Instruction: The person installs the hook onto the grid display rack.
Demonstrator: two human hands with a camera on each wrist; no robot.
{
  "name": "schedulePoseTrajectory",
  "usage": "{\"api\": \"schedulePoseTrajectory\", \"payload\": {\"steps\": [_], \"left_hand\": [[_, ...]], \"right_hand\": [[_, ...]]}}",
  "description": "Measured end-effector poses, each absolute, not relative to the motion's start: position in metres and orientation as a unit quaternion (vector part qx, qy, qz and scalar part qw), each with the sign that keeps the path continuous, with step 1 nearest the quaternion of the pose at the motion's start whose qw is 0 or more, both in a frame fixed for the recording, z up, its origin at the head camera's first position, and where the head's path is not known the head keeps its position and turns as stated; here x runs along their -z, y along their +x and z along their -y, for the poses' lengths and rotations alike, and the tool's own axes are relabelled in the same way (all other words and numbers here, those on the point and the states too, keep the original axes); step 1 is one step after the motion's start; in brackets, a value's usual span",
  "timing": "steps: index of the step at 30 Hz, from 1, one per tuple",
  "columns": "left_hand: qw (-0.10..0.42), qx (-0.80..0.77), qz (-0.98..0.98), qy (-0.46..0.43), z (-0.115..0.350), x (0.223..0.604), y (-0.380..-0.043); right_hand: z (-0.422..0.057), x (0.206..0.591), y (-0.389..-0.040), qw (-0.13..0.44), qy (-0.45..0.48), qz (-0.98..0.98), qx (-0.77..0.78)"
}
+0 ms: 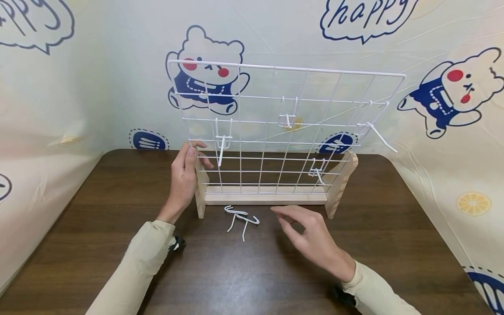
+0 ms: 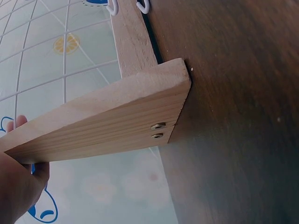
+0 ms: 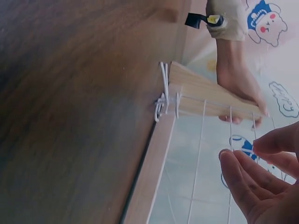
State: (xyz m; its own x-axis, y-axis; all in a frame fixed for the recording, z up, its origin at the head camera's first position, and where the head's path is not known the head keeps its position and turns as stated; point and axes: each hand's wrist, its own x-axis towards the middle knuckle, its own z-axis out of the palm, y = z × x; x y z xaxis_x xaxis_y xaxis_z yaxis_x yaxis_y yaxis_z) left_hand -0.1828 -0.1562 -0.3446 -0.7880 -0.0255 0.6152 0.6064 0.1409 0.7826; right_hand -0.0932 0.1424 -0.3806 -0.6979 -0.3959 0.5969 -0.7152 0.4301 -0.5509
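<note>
We look down on a dark wood-grain surface (image 1: 252, 275) w/ a white wire grid rack (image 1: 307, 69) standing on it, held up by two pale wooden end panels and a wooden base rail (image 1: 265, 199). The left hand (image 1: 182, 175) has its grip clamped round the upper part of the left end panel (image 1: 200, 194), thumb and fingers on opposite sides, prob. to steady the rack b/c the mesh is light and tall. The right hand (image 1: 311, 238) hovers in front of the rack w/ nothing visible in its grip: thumb and fingertips are bent toward each other but apart. Two loose white wire hooks (image 1: 236, 212) lie overlapping on the surface, just in front of the base rail and betw. the hands, prob. put there for easy reach. Four matching mounted hooks (image 1: 222, 148) hang at diff. heights on the mesh, spread out, we'd guess, so each has room. Re: text, a speech bubble (image 1: 370, 19) on the bear-print backdrop (image 1: 130, 87) reads "happy"; another, top left, is cut off to "ppy". We can't make out any brand or label on the rack or hooks.
</note>
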Motion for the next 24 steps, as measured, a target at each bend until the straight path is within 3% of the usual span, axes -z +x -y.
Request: {"api": "schedulePoseTrajectory", "payload": {"steps": [18,24], "left_hand": [[0.253,0.619,0.713,-0.209,0.156,0.344,-0.182],[0.253,0.620,0.712,-0.209,0.156,0.343,-0.181]], "right_hand": [[-0.104,0.395,-0.097,0.083,0.359,0.838,-0.401],[-0.090,0.397,-0.103,0.020,0.358,0.844,-0.399]]}}
